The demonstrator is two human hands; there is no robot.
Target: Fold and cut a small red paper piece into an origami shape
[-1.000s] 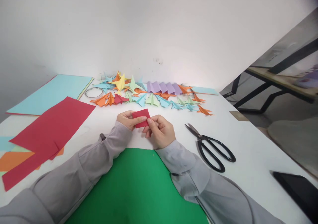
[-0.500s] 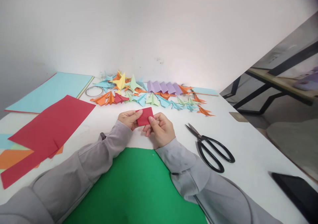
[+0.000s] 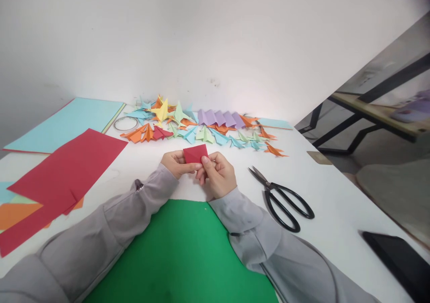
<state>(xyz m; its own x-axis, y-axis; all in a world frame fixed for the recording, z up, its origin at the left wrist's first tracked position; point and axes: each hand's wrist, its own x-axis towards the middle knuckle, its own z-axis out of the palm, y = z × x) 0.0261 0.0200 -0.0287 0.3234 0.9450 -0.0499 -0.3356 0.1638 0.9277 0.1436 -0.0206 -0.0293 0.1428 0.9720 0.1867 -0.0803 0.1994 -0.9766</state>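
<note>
A small red piece of folded paper (image 3: 195, 153) is held up between both hands above the white table. My left hand (image 3: 178, 164) grips its left side, the thumb lying along the lower edge and the fingers behind. At the lower right corner, my right hand (image 3: 220, 173) pinches it between thumb and fingers. The two thumbs nearly meet at that lower edge. Just below the hands begins a green sheet (image 3: 184, 249), partly covered by both grey sleeves.
Black-handled scissors (image 3: 282, 200) lie right of my hands, a black flat device (image 3: 396, 258) nearer the right edge. Red paper (image 3: 74, 164) and a light-blue sheet (image 3: 67, 121) lie left. Folded paper shapes (image 3: 204, 135) line the wall, beside a wire coil (image 3: 125, 123).
My left thumb has slid down and right from the paper's upper left to its lower edge. The right hand keeps its pinch. The whole view has shifted slightly.
</note>
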